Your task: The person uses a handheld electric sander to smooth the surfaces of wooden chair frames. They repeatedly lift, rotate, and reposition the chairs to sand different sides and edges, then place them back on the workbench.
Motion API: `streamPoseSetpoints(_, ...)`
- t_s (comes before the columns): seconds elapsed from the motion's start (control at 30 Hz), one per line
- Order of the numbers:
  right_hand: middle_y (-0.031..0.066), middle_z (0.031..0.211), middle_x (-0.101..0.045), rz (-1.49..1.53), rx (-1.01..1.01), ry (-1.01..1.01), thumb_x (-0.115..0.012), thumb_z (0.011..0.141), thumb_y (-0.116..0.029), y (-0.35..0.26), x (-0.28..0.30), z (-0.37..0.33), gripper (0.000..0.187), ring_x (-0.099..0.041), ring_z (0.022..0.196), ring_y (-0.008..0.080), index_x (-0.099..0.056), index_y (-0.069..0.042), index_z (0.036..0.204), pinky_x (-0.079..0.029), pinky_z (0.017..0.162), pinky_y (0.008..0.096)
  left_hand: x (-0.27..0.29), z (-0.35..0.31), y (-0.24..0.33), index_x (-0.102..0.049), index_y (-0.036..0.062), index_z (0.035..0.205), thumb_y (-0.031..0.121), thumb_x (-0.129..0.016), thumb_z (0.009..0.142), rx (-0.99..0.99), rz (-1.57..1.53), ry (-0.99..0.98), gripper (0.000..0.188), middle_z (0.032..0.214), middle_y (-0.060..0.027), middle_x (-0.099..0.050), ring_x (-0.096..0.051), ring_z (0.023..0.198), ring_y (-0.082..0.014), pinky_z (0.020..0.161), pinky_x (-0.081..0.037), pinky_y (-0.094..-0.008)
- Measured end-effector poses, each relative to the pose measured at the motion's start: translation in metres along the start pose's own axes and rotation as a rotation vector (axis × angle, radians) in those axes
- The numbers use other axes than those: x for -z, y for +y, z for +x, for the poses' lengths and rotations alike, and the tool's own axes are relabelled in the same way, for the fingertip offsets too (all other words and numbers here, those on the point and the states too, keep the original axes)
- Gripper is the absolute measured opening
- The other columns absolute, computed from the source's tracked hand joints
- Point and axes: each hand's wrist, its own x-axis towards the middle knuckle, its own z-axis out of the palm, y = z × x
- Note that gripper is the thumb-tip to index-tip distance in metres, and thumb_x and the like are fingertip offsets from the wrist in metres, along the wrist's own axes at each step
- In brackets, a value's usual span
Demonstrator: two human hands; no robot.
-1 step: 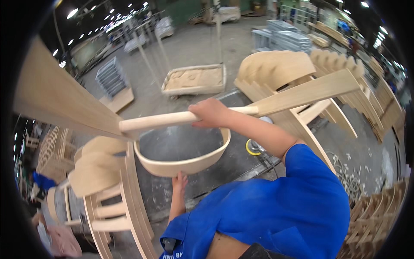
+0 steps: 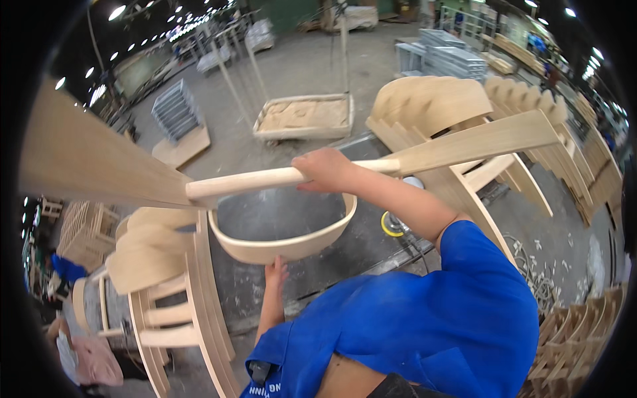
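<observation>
I hold a pale wooden chair frame (image 2: 245, 182) up over a dark worktable (image 2: 255, 292). Its round rail runs between a broad post (image 2: 99, 156) at the left and a flat leg (image 2: 478, 142) at the right. My right hand (image 2: 323, 170) is wrapped round the middle of that rail. Below the rail hangs a curved wooden band (image 2: 292, 249). My left hand (image 2: 277, 270) grips the near lower edge of this band; part of its fingers is hidden behind the wood. A sander with a yellow-edged pad (image 2: 392, 224) lies on the table beside my right forearm.
Stacked chair parts (image 2: 169, 278) stand close at the left, and more curved-back parts (image 2: 431, 99) at the right. Beyond the table is a shallow wheeled cart (image 2: 305, 134). A hose (image 2: 531, 268) coils on the floor at the right. Grey metal stacks (image 2: 444, 58) stand farther back.
The curved band and my left hand have moved slightly up in the picture. My right hand keeps its hold on the rail. The whole view has shifted a little.
</observation>
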Motion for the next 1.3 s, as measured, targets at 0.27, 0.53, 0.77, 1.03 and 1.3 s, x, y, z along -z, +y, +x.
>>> streamPoseSetpoints(0.27,0.0128,0.077,-0.064,0.025,0.111,-0.061,-0.07,0.077,-0.024,0.009,-0.031,0.008,0.026,-0.066,0.076,0.0312,-0.059,-0.007,0.093,-0.052,0.064,0.0421,0.05,-0.055,0.136,-0.063,0.0052,0.073,0.023,-0.057,0.088,-0.337,0.443,0.345,0.024,0.069,-0.0047,-0.065,-0.057,0.058,-0.0115,0.053,-0.042,-0.0257)
streamPoseSetpoints(0.53,0.0094,0.075,-0.06,0.14,0.135,0.115,-0.074,0.073,-0.023,0.017,-0.045,0.017,0.028,-0.064,0.071,0.0295,-0.058,-0.009,0.09,-0.051,0.06,0.041,0.005,-0.25,0.33,-0.025,-0.0027,0.142,0.077,-0.043,0.08,-1.705,0.061,0.451,0.103,0.141,-0.0247,-0.038,-0.041,0.13,-0.0353,0.107,-0.035,-0.0485)
streamPoseSetpoints(0.77,0.0104,0.098,-0.062,0.33,0.181,0.557,-0.071,0.069,-0.015,0.04,-0.067,-0.031,0.028,-0.06,0.096,0.0302,-0.061,-0.009,0.094,-0.049,0.08,0.0418,-0.016,-0.259,0.407,-0.049,-0.0085,0.117,0.044,-0.062,0.076,-1.503,0.107,0.448,0.068,0.102,-0.0211,-0.055,-0.055,0.105,-0.0365,0.099,-0.041,-0.05)
streamPoseSetpoints(1.03,0.0205,0.131,-0.043,-0.022,-0.902,-0.244,-0.079,0.07,-0.023,0.152,-0.151,-0.255,0.077,-0.049,0.116,0.0404,-0.041,-0.013,0.136,-0.042,0.095,0.0486,0.0,-0.261,0.415,-0.053,-0.0077,0.108,0.036,-0.054,0.073,-1.489,0.01,0.454,0.056,0.1,-0.0232,-0.057,-0.056,0.101,-0.0391,0.094,-0.043,-0.0492)
streamPoseSetpoints(1.3,0.0228,0.122,-0.043,0.207,-1.087,-0.272,-0.077,0.073,-0.019,0.165,-0.221,-0.293,0.088,-0.058,0.1,0.0435,-0.025,-0.015,0.145,-0.05,0.084,0.0461,-0.03,-0.29,0.403,-0.058,-0.0059,0.107,0.033,-0.056,0.071,-1.451,-0.076,0.58,0.053,0.1,-0.0239,-0.06,-0.057,0.098,-0.0406,0.092,-0.045,-0.0499)
